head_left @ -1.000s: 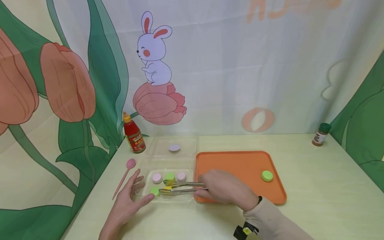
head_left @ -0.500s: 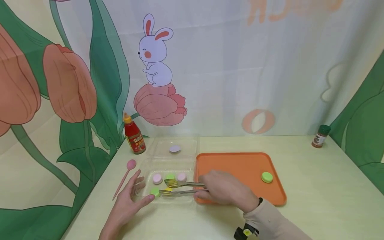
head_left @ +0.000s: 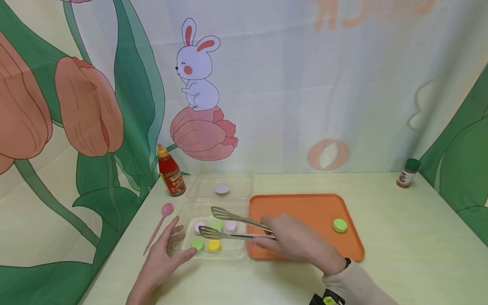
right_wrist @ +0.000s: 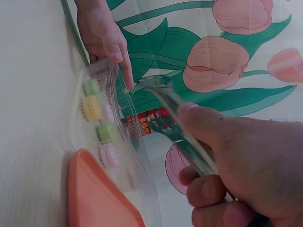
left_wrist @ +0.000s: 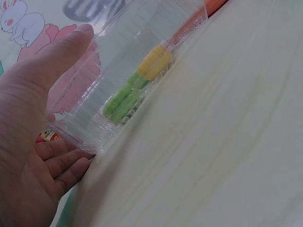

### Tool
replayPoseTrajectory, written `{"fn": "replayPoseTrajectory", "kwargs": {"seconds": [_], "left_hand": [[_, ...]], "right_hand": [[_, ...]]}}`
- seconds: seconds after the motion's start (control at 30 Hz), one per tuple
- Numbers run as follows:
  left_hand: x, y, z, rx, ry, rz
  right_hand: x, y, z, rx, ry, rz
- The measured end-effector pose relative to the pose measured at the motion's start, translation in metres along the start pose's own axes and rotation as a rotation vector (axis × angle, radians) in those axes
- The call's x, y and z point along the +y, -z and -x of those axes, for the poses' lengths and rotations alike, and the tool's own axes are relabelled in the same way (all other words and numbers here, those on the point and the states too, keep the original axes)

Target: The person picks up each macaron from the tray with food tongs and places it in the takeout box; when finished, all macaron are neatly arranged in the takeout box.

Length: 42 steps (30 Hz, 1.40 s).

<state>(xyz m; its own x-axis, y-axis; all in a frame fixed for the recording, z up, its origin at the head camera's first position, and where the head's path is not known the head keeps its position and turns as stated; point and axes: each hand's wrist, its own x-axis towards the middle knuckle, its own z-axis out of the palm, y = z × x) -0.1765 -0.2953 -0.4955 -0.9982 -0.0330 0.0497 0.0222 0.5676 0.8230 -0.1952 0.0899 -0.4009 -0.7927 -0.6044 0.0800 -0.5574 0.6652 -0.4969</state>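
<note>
Tulip-printed backdrop [head_left: 282, 106]; pale table [head_left: 396, 228] beneath tongs [head_left: 244, 236].

From the head, well back, looks forward and down across the table [head_left: 404, 237]. From the left wrist, peers close at the clear container [left_wrist: 116, 54]; from the right, leftward past the orange tray [right_wrist: 97, 194]. Shares that container between both wrists.
</note>
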Motion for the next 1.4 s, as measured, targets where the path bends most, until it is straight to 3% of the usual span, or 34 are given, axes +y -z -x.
{"fn": "replayPoseTrajectory", "kwargs": {"seconds": [0.33, 0.5, 0.97, 1.4], "left_hand": [[-0.002, 0.000, 0.001, 0.000, 0.025, -0.006], [-0.002, 0.000, 0.002, 0.002, 0.021, -0.004], [-0.001, -0.001, 0.003, -0.002, 0.028, -0.007], [-0.001, -0.002, 0.001, -0.010, 0.032, -0.026]], "right_hand": [[0.021, 0.004, 0.015, 0.142, -0.119, -0.170], [0.030, 0.007, 0.026, 0.258, -0.169, -0.214], [0.074, 0.027, 0.074, 0.513, -0.252, -0.121], [0.120, 0.027, 0.136, 0.555, -0.403, -0.014]]}}
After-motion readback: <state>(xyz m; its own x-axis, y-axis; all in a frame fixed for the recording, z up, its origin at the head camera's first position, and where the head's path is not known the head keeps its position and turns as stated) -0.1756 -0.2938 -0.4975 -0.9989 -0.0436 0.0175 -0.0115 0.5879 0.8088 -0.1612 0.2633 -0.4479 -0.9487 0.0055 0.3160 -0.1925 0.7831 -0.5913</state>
